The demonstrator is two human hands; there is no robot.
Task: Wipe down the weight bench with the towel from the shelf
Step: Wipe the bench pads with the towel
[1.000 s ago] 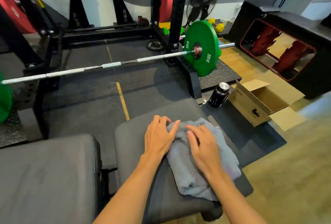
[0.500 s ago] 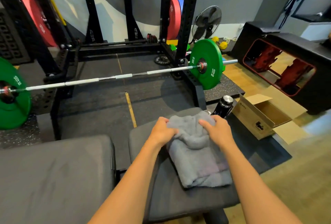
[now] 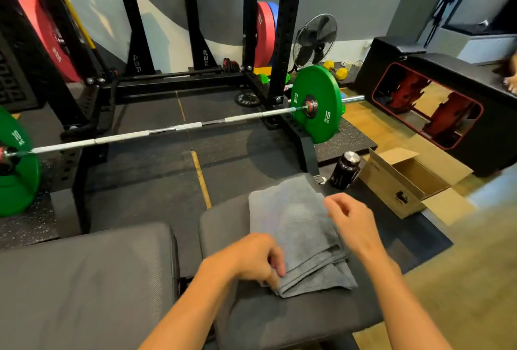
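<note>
Head view: folded gray towel [image 3: 296, 226] lies on the table [image 3: 279, 319] pad at lower centre, long axis running up-frame. Left hand [image 3: 251, 260] pinches its near-left corner; right hand [image 3: 352, 224], loosely curled and empty, hovers at its right edge.

Table [image 3: 251, 321]: dark padded weight bench in two pads, narrow gap between them. Grey folded towel [image 3: 296, 226] lies flat on right pad, reaching its far edge. Left pad [image 3: 84, 288] bare. Floor [image 3: 156, 182]: black rubber mat with yellow line. On it: barbell [image 3: 167, 130] with green plates, dark bottle [image 3: 344, 170], open cardboard box [image 3: 397, 184] beside bottle.
</note>
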